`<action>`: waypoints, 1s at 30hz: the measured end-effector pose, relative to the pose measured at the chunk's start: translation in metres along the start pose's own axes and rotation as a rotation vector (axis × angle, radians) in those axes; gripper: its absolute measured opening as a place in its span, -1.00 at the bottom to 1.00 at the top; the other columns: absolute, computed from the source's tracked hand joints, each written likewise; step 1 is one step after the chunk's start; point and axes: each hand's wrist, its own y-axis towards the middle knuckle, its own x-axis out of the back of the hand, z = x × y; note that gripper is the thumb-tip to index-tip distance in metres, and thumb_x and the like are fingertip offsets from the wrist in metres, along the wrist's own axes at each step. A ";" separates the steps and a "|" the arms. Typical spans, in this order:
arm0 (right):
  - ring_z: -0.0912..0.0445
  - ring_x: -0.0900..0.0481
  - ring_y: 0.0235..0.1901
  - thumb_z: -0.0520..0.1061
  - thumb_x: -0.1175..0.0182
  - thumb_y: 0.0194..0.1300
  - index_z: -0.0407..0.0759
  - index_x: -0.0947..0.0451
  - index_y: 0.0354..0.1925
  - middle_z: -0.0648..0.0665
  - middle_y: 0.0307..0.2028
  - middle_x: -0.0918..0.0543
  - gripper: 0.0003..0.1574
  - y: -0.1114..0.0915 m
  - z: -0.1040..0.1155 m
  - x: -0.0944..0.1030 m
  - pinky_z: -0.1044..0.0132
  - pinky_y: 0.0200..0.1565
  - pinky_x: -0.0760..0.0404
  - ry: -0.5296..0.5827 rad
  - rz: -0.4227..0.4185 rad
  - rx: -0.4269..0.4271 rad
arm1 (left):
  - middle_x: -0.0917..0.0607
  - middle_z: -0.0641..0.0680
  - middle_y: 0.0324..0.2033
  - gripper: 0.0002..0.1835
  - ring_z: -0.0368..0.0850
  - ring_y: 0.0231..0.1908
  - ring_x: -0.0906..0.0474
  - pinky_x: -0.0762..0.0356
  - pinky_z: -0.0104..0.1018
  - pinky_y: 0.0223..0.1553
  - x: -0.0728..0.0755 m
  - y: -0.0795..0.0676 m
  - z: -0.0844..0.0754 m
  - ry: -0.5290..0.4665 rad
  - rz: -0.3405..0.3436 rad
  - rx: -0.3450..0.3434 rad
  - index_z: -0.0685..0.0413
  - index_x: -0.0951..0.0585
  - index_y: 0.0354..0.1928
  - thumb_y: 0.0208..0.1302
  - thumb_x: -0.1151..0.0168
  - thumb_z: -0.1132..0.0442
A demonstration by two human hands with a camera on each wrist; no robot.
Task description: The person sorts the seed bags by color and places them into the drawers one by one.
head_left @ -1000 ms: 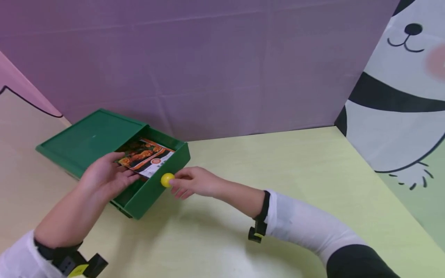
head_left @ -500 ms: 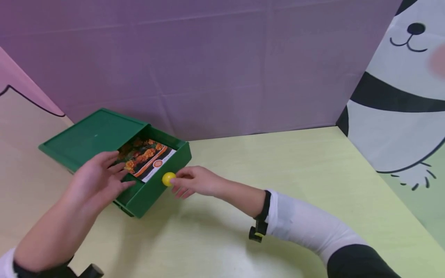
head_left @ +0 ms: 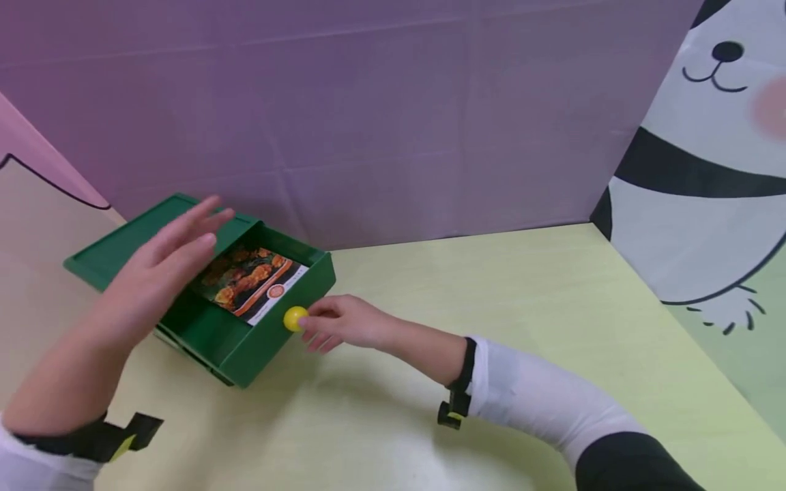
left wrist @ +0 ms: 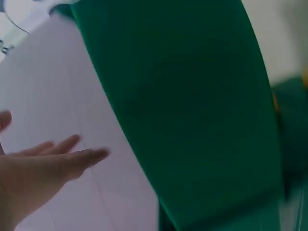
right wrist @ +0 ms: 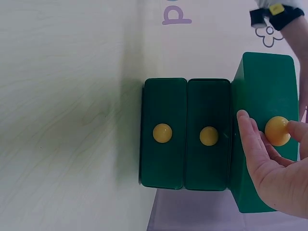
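A green drawer cabinet [head_left: 107, 249] stands at the left of the table in the head view. Its top drawer [head_left: 276, 341] is pulled out, and a flat packet [head_left: 258, 279] printed with orange flowers lies inside. My right hand [head_left: 350, 324] pinches the yellow knob [head_left: 293, 318] on that drawer's front between thumb and fingers. Above the cabinet, my left hand [head_left: 153, 273] is raised with its fingers extended and nothing in it. In the left wrist view, the left hand [left wrist: 43, 168] appears beside a large green surface.
Two lower drawers, both pushed in, show in the right wrist view with their own yellow knobs [right wrist: 162, 133]. A purple wall panel [head_left: 368, 136] rises behind the table [head_left: 491, 300]. Panda artwork [head_left: 694, 239] covers the panel at right.
My left hand has left the packet and drawer, moving up and left over the cabinet top. The packet now lies flat in the drawer. My right hand stays on the knob.
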 end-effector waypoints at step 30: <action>-0.02 -0.63 -0.28 0.00 -0.08 0.31 -0.33 -0.45 -0.06 -0.28 -0.19 -0.64 -0.58 0.001 0.002 -0.001 0.14 -0.19 -0.63 -0.032 0.003 0.000 | 0.40 0.20 0.39 -0.36 0.33 0.27 0.60 0.54 0.47 0.11 0.086 0.019 0.095 0.816 0.195 0.157 -0.25 0.27 0.41 0.43 0.33 -0.11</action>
